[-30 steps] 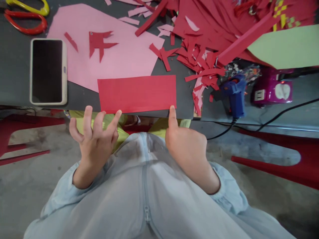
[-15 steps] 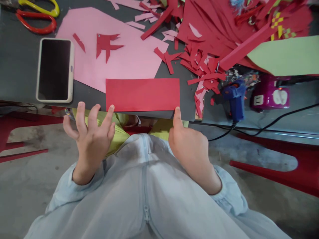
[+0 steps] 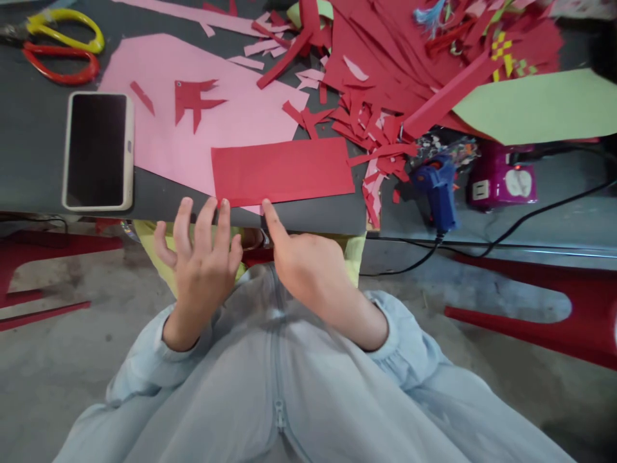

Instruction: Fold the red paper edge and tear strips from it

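A red paper rectangle [image 3: 284,170] lies near the table's front edge, slightly tilted, its left end over the pink paper sheet [image 3: 241,116]. My left hand [image 3: 202,270] is open with fingers spread, a fingertip at the rectangle's lower left corner. My right hand [image 3: 308,263] holds nothing; its index finger points out to the rectangle's lower edge, left of the middle, while the other fingers are curled under and hidden. On the pink sheet lie a fish-shaped red cutout [image 3: 193,99] and a small red strip [image 3: 142,98].
A phone [image 3: 98,151] and scissors [image 3: 65,48] lie at left. Red scraps [image 3: 371,119], a large red sheet [image 3: 366,38] and a green sheet [image 3: 535,106] spread to the right. A blue glue gun [image 3: 439,193] with a cord lies beside a purple power socket [image 3: 504,177]. Red chairs [image 3: 592,308] flank me.
My right hand has moved left along the paper's lower edge, from its right corner toward the middle. The red rectangle has turned slightly, its right end rising. My left hand stays at the left corner.
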Action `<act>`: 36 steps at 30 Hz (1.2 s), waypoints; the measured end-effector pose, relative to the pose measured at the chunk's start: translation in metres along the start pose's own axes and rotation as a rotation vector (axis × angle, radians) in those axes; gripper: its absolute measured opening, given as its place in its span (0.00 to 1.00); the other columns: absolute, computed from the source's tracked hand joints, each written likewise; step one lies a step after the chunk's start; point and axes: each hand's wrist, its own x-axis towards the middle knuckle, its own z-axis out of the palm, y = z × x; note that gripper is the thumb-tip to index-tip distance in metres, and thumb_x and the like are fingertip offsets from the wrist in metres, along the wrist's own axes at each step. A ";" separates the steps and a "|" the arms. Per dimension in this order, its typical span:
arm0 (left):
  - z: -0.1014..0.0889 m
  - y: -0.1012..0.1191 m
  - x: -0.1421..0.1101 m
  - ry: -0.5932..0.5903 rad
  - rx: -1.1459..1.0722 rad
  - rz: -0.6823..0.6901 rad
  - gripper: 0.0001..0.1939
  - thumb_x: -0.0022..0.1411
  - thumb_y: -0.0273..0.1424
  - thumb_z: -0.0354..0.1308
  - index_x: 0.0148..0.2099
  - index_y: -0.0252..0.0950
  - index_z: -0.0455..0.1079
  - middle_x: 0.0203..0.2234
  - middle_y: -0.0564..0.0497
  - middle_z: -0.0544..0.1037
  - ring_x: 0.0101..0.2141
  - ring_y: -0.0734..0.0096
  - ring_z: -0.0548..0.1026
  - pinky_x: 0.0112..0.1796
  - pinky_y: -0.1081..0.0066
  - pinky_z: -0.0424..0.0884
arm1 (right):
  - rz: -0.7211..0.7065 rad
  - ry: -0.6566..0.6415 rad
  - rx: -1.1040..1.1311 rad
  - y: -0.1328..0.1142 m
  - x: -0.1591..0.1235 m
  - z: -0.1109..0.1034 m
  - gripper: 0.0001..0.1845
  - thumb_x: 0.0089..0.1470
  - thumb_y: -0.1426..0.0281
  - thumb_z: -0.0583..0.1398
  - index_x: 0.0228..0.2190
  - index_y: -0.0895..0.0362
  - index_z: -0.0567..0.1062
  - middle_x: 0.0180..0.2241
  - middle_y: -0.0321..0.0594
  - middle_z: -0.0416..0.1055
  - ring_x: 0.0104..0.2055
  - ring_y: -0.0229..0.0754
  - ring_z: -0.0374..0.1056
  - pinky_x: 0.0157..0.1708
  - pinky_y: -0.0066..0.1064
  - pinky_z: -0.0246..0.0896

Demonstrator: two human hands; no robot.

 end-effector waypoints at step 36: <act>0.002 0.019 0.012 -0.180 -0.030 -0.148 0.29 0.65 0.28 0.51 0.68 0.43 0.63 0.58 0.46 0.76 0.53 0.49 0.71 0.61 0.40 0.51 | 0.094 0.128 -0.055 0.010 0.007 0.007 0.36 0.60 0.80 0.49 0.69 0.57 0.57 0.20 0.39 0.76 0.20 0.38 0.70 0.18 0.28 0.43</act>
